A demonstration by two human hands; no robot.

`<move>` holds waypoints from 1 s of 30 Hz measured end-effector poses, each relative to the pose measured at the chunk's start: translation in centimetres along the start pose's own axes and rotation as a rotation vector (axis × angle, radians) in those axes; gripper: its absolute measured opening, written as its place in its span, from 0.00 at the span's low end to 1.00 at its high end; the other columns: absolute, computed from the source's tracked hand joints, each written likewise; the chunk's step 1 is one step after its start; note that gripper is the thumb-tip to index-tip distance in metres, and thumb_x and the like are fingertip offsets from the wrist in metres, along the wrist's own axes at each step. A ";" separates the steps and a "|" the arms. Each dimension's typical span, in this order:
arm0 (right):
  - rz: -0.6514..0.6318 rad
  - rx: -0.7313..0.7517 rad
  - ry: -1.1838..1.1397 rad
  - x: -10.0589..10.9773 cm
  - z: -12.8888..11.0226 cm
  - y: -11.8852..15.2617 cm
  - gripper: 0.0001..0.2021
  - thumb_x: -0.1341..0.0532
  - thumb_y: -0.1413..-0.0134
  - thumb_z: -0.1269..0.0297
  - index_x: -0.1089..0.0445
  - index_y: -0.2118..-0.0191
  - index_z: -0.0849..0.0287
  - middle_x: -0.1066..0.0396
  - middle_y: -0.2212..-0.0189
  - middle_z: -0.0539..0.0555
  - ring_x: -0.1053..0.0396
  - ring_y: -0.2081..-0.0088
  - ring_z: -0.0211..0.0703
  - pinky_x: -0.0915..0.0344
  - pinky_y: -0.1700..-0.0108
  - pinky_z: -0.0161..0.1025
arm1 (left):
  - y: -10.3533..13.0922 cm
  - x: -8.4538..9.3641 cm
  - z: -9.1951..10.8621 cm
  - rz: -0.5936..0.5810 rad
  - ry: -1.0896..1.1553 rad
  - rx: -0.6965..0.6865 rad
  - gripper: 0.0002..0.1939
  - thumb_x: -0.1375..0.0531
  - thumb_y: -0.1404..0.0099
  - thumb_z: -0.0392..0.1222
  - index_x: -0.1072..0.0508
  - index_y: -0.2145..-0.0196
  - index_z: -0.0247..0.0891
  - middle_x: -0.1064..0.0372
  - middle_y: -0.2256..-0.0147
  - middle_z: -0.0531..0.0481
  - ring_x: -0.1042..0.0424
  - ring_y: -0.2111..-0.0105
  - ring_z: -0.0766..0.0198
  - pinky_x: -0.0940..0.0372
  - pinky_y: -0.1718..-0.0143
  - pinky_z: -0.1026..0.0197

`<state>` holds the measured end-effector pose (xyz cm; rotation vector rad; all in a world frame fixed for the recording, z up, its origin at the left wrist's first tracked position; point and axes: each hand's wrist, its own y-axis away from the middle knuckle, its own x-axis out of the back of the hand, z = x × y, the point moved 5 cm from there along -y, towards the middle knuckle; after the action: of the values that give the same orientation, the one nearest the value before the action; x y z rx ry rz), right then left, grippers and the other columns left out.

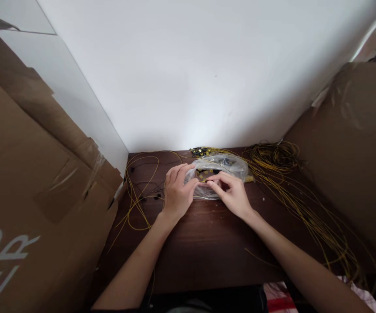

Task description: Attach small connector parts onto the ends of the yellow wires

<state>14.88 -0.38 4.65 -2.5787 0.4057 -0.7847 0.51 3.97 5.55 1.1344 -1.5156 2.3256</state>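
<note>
My left hand (pixel 179 191) is closed in a pinch on a thin yellow wire at the front of a clear plastic bag (pixel 240 167). Facing it, my right hand (pixel 232 191) pinches a small dark piece (pixel 207 181) between thumb and forefinger. The wire's end and the dark piece meet between the fingertips; whether they are joined I cannot tell. Small yellow and black parts (pixel 203 174) show in the bag's opening, just behind my fingers. Loops of yellow wire (pixel 142 198) lie left of my left hand.
A coil of yellow and black wire (pixel 274 155) lies at the back right, with long strands (pixel 300 213) running toward the front. Yellow-black ends (pixel 201 151) are bunched by the white wall (pixel 188 78). Cardboard boxes (pixel 44 174) (pixel 347 143) flank the dark wooden table (pixel 204 248).
</note>
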 end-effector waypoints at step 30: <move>0.043 -0.374 -0.483 1.9 4.0 -1.3 0.16 0.37 0.56 0.53 0.30 0.69 0.63 0.31 0.82 0.51 0.33 0.80 0.37 0.35 0.75 0.35 | 0.4 1.8 -7.1 0.043 -0.215 0.363 0.09 0.46 0.39 0.38 0.27 0.72 0.38 0.30 0.62 0.48 0.36 0.60 0.56 0.42 0.60 0.53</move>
<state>18.91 1.22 3.10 -2.9676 0.4856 -0.0523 -4.59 9.25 4.96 1.4902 -1.2122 2.6566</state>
